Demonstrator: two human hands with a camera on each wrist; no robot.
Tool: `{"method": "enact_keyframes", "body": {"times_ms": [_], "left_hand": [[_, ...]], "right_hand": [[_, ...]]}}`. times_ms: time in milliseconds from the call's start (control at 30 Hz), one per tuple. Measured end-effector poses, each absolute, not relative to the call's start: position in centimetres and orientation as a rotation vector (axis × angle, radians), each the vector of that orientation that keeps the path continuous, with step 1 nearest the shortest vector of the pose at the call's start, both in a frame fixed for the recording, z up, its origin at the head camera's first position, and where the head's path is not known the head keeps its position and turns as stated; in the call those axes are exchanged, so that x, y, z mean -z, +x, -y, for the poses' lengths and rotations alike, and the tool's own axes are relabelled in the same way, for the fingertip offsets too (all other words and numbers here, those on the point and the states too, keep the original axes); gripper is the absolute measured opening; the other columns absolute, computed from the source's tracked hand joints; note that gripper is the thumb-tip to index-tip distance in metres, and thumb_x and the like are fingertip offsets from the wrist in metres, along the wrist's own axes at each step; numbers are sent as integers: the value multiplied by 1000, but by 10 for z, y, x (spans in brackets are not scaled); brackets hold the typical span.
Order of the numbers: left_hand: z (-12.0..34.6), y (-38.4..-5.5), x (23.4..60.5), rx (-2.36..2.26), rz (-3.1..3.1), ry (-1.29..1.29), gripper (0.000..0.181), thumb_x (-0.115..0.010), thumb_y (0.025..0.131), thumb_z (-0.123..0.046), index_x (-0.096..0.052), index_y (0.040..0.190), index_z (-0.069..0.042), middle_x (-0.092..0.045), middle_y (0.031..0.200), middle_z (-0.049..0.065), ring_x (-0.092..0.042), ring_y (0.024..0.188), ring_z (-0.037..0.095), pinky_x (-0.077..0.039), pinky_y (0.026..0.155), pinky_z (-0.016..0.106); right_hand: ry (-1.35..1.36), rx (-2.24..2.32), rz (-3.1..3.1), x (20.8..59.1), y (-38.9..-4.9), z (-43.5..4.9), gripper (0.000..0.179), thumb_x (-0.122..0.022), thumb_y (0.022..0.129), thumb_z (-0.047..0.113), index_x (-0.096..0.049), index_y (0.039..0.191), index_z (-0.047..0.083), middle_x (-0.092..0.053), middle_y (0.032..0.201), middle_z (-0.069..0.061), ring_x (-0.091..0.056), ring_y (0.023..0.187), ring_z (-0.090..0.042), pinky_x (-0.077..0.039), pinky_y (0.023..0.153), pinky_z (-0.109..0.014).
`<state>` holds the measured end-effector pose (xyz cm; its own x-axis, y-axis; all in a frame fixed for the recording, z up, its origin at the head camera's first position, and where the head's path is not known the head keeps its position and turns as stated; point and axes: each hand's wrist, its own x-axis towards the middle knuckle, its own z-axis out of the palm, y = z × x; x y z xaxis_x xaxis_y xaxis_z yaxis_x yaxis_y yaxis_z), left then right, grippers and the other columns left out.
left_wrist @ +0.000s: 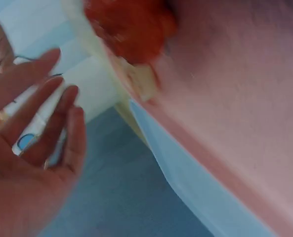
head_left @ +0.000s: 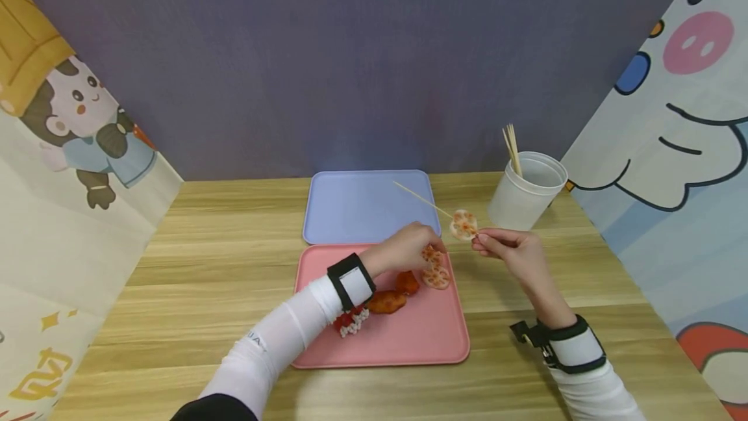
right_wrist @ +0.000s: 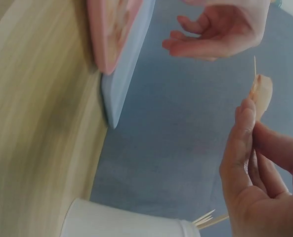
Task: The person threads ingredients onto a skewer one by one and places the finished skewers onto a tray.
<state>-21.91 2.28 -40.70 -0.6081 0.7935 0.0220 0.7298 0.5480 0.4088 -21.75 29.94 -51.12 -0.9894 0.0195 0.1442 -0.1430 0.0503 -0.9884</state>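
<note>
My right hand [head_left: 517, 257] pinches a lotus root slice [head_left: 463, 225] at its edge, with a thin bamboo skewer [head_left: 422, 199] running from the slice toward the upper left. Whether the fingertips press the slice or the stick cannot be told. Over the upper right of the pink tray [head_left: 409, 346] hovers my left hand [head_left: 409, 245], its fingers loosely bent and holding nothing in the left wrist view. Lotus root slices [head_left: 436, 277] lie just beneath it. Beside them sit a glazed orange-brown piece [head_left: 387, 303], a smaller orange one [head_left: 407, 283] and a red-and-white piece [head_left: 352, 322], partly behind the left wrist.
A blue tray [head_left: 365, 203] lies behind the pink one on the wooden table [head_left: 222, 291]. A white bucket [head_left: 517, 203] with several skewers [head_left: 512, 148] stands at the back right. A dark panel [head_left: 362, 70] closes off the back, and cartoon-printed panels flank both sides.
</note>
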Motion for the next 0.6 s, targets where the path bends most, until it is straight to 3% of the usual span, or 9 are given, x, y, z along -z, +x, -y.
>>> {"method": "enact_keyframes", "body": {"times_ms": [133,333,600], "left_hand": [[-31,-224,411,-340,-2573,1497,34,-76,77,-13,-71,110,-13,-67,106,2,-55,99,16,-41,90,27],[-37,-226,417,-204,-2502,1540,40,-83,70,-26,-71,107,-15,-65,103,-1,-49,94,15,-39,82,22],[-41,-222,417,-3,-2523,1642,42,-80,73,-35,-70,109,-15,-65,103,0,-52,94,16,-40,83,23]], "right_hand": [[81,-2061,2203,510,-217,-305,38,-74,82,21,-67,110,-4,-72,93,-18,-71,82,-30,-57,69,-38],[22,-2037,2207,512,-218,-317,39,-74,82,23,-68,110,-3,-73,91,-16,-72,82,-29,-57,69,-36],[-15,-2022,2175,508,-216,-327,39,-75,81,21,-68,110,-4,-73,92,-16,-71,81,-29,-56,68,-36]]}}
